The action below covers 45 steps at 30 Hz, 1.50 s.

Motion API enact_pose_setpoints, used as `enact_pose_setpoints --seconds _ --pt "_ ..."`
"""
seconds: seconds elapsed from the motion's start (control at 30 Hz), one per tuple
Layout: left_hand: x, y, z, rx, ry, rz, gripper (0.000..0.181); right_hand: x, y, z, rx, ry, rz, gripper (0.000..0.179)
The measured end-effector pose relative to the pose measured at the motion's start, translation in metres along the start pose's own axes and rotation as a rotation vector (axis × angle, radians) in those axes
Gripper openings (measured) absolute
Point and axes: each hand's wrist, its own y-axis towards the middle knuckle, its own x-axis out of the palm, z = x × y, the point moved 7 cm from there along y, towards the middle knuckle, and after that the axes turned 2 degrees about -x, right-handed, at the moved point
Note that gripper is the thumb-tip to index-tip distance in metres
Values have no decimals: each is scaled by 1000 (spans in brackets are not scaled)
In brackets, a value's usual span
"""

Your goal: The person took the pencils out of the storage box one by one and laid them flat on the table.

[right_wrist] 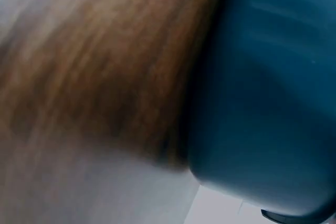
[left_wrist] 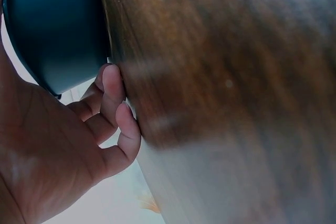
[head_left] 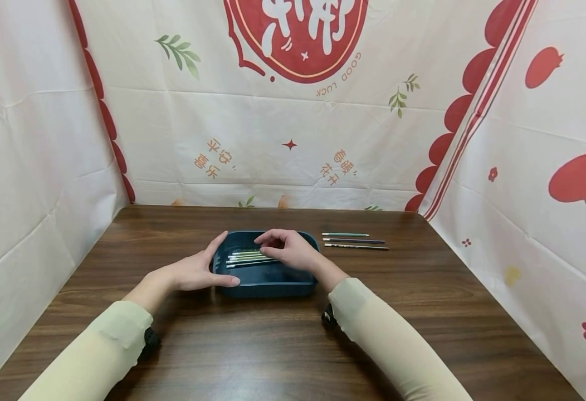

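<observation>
A dark teal plastic tray (head_left: 273, 289) stands on the table. My left hand (head_left: 198, 270) grips its left end, thumb over the front rim and forefinger at the far corner. In the left wrist view the other fingers (left_wrist: 113, 85) bend beside the tray's end wall (left_wrist: 58, 30). Several pencils (head_left: 243, 259) lie side by side inside the tray. My right hand (head_left: 293, 252) is over them, thumb and forefinger bent with a gap between their tips; it hides the pencils' right ends. The right wrist view shows only the tray's outer wall (right_wrist: 262, 103), not the hand.
Right of the tray, 3 pencils lie roughly parallel on the wooden table (head_left: 253, 345): a green one (head_left: 345, 234), a dark one (head_left: 355, 240) and a patterned one (head_left: 358, 246). A printed white cloth (head_left: 273, 122) hangs behind the table and along both sides.
</observation>
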Motion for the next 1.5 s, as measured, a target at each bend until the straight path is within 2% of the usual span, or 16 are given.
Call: enact_pose_setpoints --seconds 0.23,0.53,0.77,0.97,1.23,1.5 --pt "-1 0 1 -6 -6 -1 130 4 1 8 34 -49 -12 25" --pt "-3 0 0 1 -8 -10 129 13 4 17 84 -160 -125 31" --pt "-4 -2 -1 -3 -14 -4 130 18 5 20 108 -223 -166 34" --pt "-4 -2 0 0 -10 -3 129 20 5 19 91 -261 -184 35" --pt "-1 -3 1 -2 -6 -12 130 25 2 22 82 -450 -234 33" --pt "1 -3 0 -8 -14 -9 130 28 -1 18 46 -431 -255 32"
